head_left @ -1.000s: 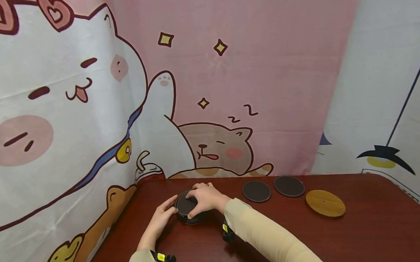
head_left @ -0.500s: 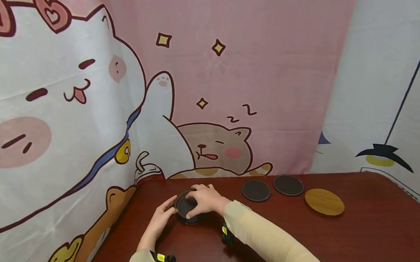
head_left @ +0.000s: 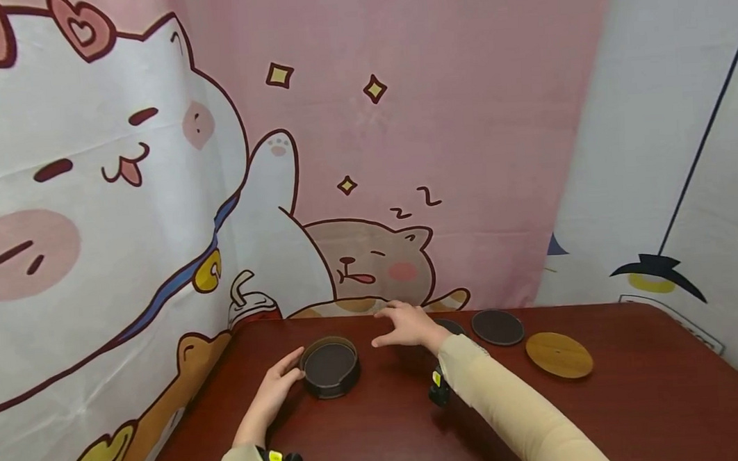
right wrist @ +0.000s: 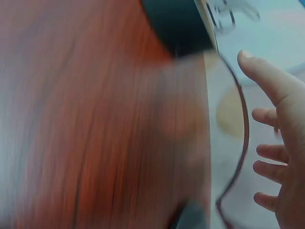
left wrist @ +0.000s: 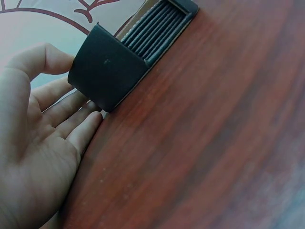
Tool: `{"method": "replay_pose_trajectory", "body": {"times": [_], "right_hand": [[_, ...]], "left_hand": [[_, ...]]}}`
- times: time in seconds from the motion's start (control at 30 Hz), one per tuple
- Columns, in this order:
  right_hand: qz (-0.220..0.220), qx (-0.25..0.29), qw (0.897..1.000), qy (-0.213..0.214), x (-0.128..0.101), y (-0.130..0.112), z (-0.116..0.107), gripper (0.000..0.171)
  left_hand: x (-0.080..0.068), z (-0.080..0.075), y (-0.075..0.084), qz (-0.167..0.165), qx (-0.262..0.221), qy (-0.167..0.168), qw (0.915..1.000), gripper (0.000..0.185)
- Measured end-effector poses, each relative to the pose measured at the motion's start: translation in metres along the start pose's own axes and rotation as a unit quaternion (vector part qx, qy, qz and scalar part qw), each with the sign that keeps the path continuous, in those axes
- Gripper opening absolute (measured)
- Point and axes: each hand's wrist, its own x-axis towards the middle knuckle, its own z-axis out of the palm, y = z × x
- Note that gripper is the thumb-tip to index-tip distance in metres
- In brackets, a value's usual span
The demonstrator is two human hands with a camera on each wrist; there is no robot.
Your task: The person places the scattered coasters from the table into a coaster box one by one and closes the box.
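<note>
A round dark coaster holder (head_left: pixel 330 367) with dark coasters stacked inside stands on the red-brown table (head_left: pixel 379 425). My left hand (head_left: pixel 281 378) rests against its left side with straight fingers; in the left wrist view the fingers (left wrist: pixel 71 114) touch the holder's wall (left wrist: pixel 107 71). My right hand (head_left: pixel 407 324) hovers open and empty to the right of the holder, above a dark coaster (head_left: pixel 450 324) that it partly hides. In the right wrist view its spread fingers (right wrist: pixel 271 157) hold nothing, and the holder (right wrist: pixel 178 24) shows blurred at the top.
Another dark coaster (head_left: pixel 498 327) and a wooden coaster (head_left: pixel 559 355) lie flat at the back right of the table. A cartoon-cat curtain (head_left: pixel 154 200) hangs close behind and along the left edge. The table's right half is bare.
My right hand has let go of the coaster in the holder and moved right and back, opening. The left hand stays against the holder. The camera shifted slightly.
</note>
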Motion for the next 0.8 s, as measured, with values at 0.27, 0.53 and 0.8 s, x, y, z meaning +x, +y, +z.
{"method": "replay_pose_trajectory", "body": {"times": [0.27,0.53,0.8], "right_hand": [[0.086,0.030,0.996,0.007,-0.034,0.074,-0.005,0.081],[0.118,0.059,0.991,-0.006,-0.059,0.100,0.002,0.093],[0.113,0.034,0.993,0.021,-0.070,0.101,0.008,0.084]], "left_hand": [[-0.002,0.000,0.002,0.008,0.001,-0.004,1.0000,0.056],[-0.006,0.000,0.002,0.005,0.006,-0.005,1.0000,0.057],[-0.006,0.001,0.007,0.008,0.006,-0.009,0.9999,0.057]]}}
